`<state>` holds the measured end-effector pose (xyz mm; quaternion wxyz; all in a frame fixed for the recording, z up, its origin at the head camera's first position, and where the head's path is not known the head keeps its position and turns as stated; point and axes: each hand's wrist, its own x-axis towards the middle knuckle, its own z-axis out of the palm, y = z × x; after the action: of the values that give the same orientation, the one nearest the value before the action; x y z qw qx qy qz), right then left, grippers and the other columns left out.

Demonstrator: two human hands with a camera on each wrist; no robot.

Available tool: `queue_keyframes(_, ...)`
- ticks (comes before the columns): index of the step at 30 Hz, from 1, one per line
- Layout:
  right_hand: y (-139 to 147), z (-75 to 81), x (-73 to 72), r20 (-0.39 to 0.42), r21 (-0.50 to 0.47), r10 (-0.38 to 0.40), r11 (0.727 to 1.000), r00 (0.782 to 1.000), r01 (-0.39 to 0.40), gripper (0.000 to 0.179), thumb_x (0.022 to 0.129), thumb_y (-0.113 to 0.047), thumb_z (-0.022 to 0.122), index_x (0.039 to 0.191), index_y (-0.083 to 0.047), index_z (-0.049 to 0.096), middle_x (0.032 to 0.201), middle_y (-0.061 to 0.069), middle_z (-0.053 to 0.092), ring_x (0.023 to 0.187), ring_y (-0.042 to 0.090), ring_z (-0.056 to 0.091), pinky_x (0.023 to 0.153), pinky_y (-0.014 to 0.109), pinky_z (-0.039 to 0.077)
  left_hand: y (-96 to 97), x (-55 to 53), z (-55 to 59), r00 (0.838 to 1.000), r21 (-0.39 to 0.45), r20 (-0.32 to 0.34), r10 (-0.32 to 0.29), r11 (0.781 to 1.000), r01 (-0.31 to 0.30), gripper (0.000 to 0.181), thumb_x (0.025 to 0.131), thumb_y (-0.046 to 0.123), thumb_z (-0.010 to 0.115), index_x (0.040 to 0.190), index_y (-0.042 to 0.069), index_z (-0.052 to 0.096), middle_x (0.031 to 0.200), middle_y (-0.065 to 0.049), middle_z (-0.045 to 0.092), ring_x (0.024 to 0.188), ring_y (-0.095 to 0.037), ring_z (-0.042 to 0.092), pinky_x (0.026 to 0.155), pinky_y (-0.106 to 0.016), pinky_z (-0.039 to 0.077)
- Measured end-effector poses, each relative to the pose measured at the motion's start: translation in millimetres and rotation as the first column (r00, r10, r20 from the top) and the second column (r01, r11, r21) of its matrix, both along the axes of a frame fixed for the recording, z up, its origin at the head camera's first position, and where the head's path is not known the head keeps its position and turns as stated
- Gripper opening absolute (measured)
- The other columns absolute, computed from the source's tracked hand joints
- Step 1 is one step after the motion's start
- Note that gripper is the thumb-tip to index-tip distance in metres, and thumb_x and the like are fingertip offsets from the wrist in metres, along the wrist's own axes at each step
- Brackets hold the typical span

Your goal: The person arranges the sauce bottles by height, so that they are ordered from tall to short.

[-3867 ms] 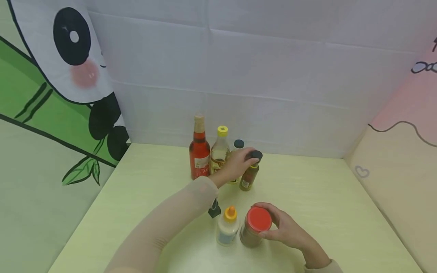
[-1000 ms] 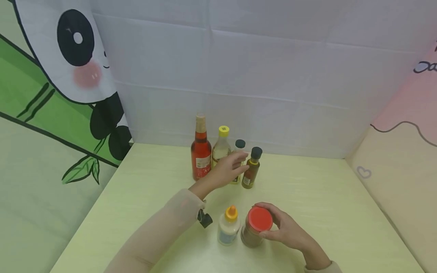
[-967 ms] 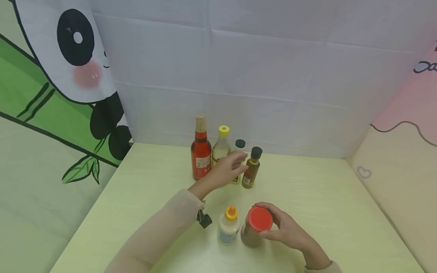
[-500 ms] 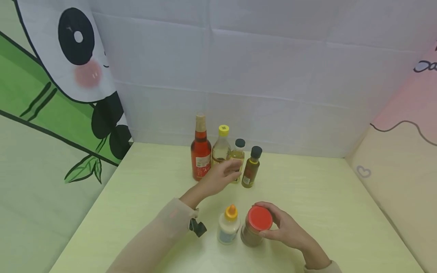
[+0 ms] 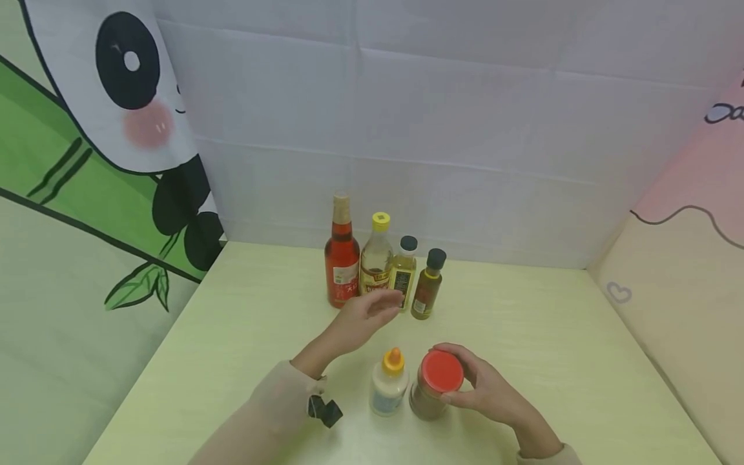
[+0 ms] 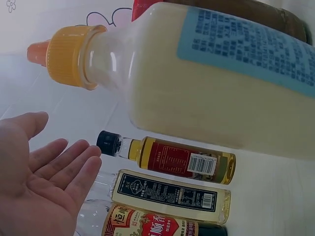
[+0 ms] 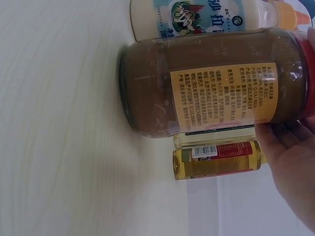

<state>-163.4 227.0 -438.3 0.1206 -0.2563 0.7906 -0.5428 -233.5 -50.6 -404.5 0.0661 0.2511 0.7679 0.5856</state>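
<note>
My right hand [image 5: 488, 391] curls its thumb and fingers round the upper part of a jar [image 5: 429, 399] with a red lid and brown contents, which stands on the table. Beside the jar's left side is an upright squeeze bottle of pale salad dressing [image 5: 387, 387] with an orange cap. My left hand [image 5: 357, 323] holds nothing; its fingers are loosely straight, in front of the row of bottles and behind the squeeze bottle. Nearest the left fingertips are a yellow oil bottle [image 5: 402, 274] and a small dark-capped oil bottle [image 5: 427, 294]; the left wrist view shows the palm and spread fingers.
A tall red bottle [image 5: 341, 268] and a yellow-capped bottle [image 5: 376, 255] complete the back row, close to a white cloth wall [image 5: 442, 129]. Printed cloth panels flank the pale table [image 5: 552, 349]. A black clip-like piece [image 5: 325, 411] hangs at the left cuff.
My left hand has let go of the small oil bottle's cap and drawn back left and towards me. That bottle stands upright at the row's right end. My right hand stays on the jar.
</note>
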Motion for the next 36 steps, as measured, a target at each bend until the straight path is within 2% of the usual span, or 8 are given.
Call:
queue_keyframes(7, -1.5, 0.9, 0.7, 0.001, -0.003, -0.004, 1.000, 1.000, 0.004, 0.063, 0.085, -0.010, 0.075, 0.139, -0.002, 0.045, 0.134, 0.006, 0.055, 0.126, 0.015, 0.046, 0.104, 0.026, 0.035, -5.9, 10.1, -5.0, 0.999, 0.041, 0.033, -0.005, 0.999, 0.004, 0.038, 0.099, 0.021, 0.060, 0.133, 0.006, 0.057, 0.128, -0.009, 0.061, 0.118, -0.023, 0.057, 0.095, -0.033, 0.048)
queue_keyframes(11, -1.9, 0.7, 1.4, 0.003, -0.007, -0.002, 1.000, 1.000, 0.002, 0.063, 0.085, -0.009, 0.075, 0.140, -0.002, 0.045, 0.134, 0.005, 0.055, 0.127, 0.015, 0.046, 0.104, 0.026, 0.034, -9.4, 15.2, -10.9, 0.998, 0.083, 0.047, -0.032, 0.996, 0.028, 0.036, 0.099, 0.016, 0.060, 0.133, 0.003, 0.056, 0.128, -0.011, 0.060, 0.119, -0.026, 0.057, 0.096, -0.031, 0.048)
queue_keyframes(17, -2.8, 0.5, 1.9, -0.002, -0.009, -0.004, 1.000, 1.000, 0.004, 0.063, 0.085, -0.010, 0.076, 0.139, -0.002, 0.046, 0.134, 0.005, 0.055, 0.126, 0.016, 0.047, 0.104, 0.026, 0.035, -13.4, 22.2, -18.7, 0.997, 0.081, 0.055, -0.061, 0.995, 0.057, 0.038, 0.100, 0.018, 0.058, 0.135, 0.003, 0.055, 0.130, -0.008, 0.060, 0.120, -0.022, 0.055, 0.098, -0.031, 0.046)
queue_keyframes(30, -0.2, -0.3, 2.7, 0.014, 0.000, -0.014, 1.000, 1.000, 0.014, 0.062, 0.085, -0.011, 0.076, 0.139, -0.005, 0.046, 0.133, 0.005, 0.055, 0.126, 0.014, 0.046, 0.104, 0.024, 0.034, -16.6, 33.5, -29.0, 0.997, 0.125, 0.009, -0.080, 0.989, 0.078, 0.035, 0.101, 0.015, 0.055, 0.133, 0.001, 0.055, 0.128, -0.008, 0.061, 0.119, -0.021, 0.056, 0.101, -0.030, 0.043)
queue_keyframes(36, -0.2, -1.0, 3.1, 0.011, -0.003, -0.011, 1.000, 1.000, 0.011, 0.061, 0.085, -0.010, 0.076, 0.139, -0.005, 0.046, 0.133, 0.005, 0.055, 0.126, 0.015, 0.046, 0.104, 0.023, 0.034, -17.3, 41.5, -35.0, 0.994, 0.145, -0.013, -0.110, 0.983, 0.110, 0.033, 0.100, 0.012, 0.056, 0.131, 0.000, 0.056, 0.127, -0.009, 0.062, 0.118, -0.022, 0.057, 0.101, -0.036, 0.043)
